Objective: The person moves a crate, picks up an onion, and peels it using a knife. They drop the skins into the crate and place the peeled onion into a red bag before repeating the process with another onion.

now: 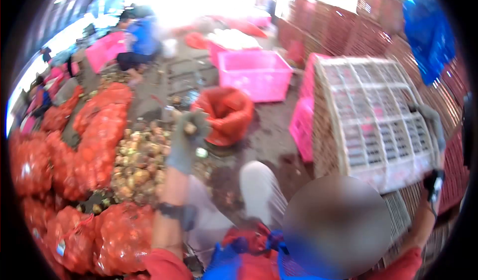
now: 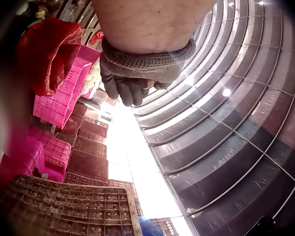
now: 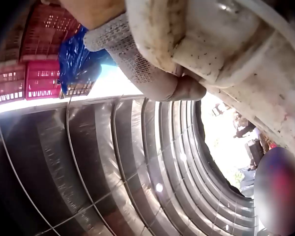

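My right hand [image 1: 429,119], in a grey glove, grips the edge of a dirty white plastic crate [image 1: 377,123] that stands tilted at my right. In the right wrist view, gloved fingers [image 3: 155,83] curl at the stained crate rim [image 3: 211,64]. My left hand [image 1: 189,135], also gloved, is raised in front of the red mesh sack [image 1: 224,115], which stands with its mouth spread. Its fingers are curled, and a small tan object [image 1: 189,128] shows among them; I cannot tell what it is. Onions [image 1: 142,163] lie heaped beside this hand.
Filled red mesh sacks [image 1: 102,140] line the left. A pink crate [image 1: 255,75] stands ahead, with another pink crate [image 1: 302,123] beside the white one. Stacked brown crates [image 1: 343,26] and a blue plastic bag [image 1: 429,36] are at the right. A person in blue [image 1: 142,38] sits far left.
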`<state>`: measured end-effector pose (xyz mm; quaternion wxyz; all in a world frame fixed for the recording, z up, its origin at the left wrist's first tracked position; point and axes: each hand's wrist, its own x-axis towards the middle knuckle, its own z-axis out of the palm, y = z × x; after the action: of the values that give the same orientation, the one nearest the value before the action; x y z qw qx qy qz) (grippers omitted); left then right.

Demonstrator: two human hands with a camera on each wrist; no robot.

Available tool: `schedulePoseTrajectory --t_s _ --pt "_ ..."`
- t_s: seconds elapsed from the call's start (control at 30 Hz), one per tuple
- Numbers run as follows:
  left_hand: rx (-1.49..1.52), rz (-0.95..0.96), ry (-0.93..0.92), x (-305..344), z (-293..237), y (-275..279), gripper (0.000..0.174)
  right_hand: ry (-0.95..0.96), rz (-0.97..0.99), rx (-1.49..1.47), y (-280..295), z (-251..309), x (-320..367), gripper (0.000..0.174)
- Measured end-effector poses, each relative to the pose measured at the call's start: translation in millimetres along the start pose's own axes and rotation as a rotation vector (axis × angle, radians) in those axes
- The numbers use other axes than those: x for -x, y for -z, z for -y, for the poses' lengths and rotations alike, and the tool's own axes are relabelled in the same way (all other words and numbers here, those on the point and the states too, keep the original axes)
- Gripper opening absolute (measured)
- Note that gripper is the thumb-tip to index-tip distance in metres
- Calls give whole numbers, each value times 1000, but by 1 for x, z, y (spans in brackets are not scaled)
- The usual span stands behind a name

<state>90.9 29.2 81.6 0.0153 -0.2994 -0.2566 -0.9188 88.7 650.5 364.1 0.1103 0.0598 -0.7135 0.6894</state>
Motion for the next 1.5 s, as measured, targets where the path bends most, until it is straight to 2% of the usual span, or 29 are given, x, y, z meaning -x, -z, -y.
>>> schedulePoseTrajectory --t_s 0.07,0.13,0.23,0.37,0.4,0.47,0.5,0.53,0.6,0.63,0.67,0.73,0.77,0.87,0.9,0.97,1.0,1.03,1.07,1.1,1.13,1.2,1.23,1.27,1.33,1.37,1.4,1.47,1.5 --pt "-213 -463 -85 -1 13 -58 37 15 85 -50 -2 12 -4 38" --pt "-246 -525 -71 -5 22 -59 39 27 143 -55 -11 23 -13 37" --pt "-332 -638 -33 -11 17 -99 41 39 245 -27 -32 44 -37 37" --pt "-336 -643 -108 -4 4 -124 40 70 460 115 -77 62 -71 36" --pt "-334 -653 -118 2 2 -122 40 148 620 246 -93 66 -79 32" --pt "-299 -482 -131 8 -11 -102 37 96 664 456 -133 76 -64 34" --pt "-128 -209 -131 9 -16 -75 36 133 679 449 -138 67 -77 31" --pt "-130 -205 -135 8 -15 -81 36 140 679 449 -136 60 -97 31" --pt "-312 -571 -160 10 -8 -108 39 456 738 719 -124 50 -136 27" --pt "-323 -586 -124 8 0 -118 44 67 686 390 -121 52 -137 26" --pt "-324 -578 -115 4 10 -121 44 66 675 387 -118 50 -132 26" --pt "-339 -572 -57 -7 31 -128 47 -83 555 54 -106 47 -126 28" --pt "-353 -497 -64 -15 35 -123 49 -84 593 37 -101 47 -126 30" --pt "-366 -495 -62 -36 39 -117 52 -125 489 -73 -90 41 -116 32" --pt "-428 -509 -58 -42 36 -123 54 -37 471 -11 -80 35 -122 33" --pt "-400 -499 -126 -46 39 -104 37 26 462 2 -75 22 -118 32" --pt "-534 -519 -115 -51 36 -119 31 14 501 10 -76 15 -117 32" --pt "-482 -518 -113 -49 36 -108 29 -9 543 20 -78 6 -118 31" --pt "-436 -575 -136 -48 36 -108 28 -218 713 -136 -79 -5 -123 32" --pt "-401 -578 -171 -44 36 -104 32 -191 706 -227 -97 -20 -108 34" --pt "-427 -560 -155 -38 34 -95 41 -228 696 -213 -93 -32 -113 34" --pt "-418 -579 -97 -29 31 -92 47 -120 705 -77 -97 -69 -140 35" --pt "-417 -593 -104 -28 32 -92 47 -149 851 -110 -100 -83 -155 34" --pt "-417 -629 -123 -28 35 -92 46 -82 809 -5 -111 -96 -152 33" --pt "-413 -688 -134 -25 37 -88 44 -217 854 -48 -131 -111 -138 33" --pt "-407 -696 -147 -27 37 -84 45 -147 876 64 -139 -119 -133 33" --pt "-400 -707 -157 -28 38 -78 46 -177 883 62 -146 -132 -131 33" --pt "-375 -641 -151 -31 37 -71 43 -39 960 292 -155 -171 -119 31" --pt "-367 -629 -129 -34 36 -71 42 -19 1054 331 -164 -189 -103 29"
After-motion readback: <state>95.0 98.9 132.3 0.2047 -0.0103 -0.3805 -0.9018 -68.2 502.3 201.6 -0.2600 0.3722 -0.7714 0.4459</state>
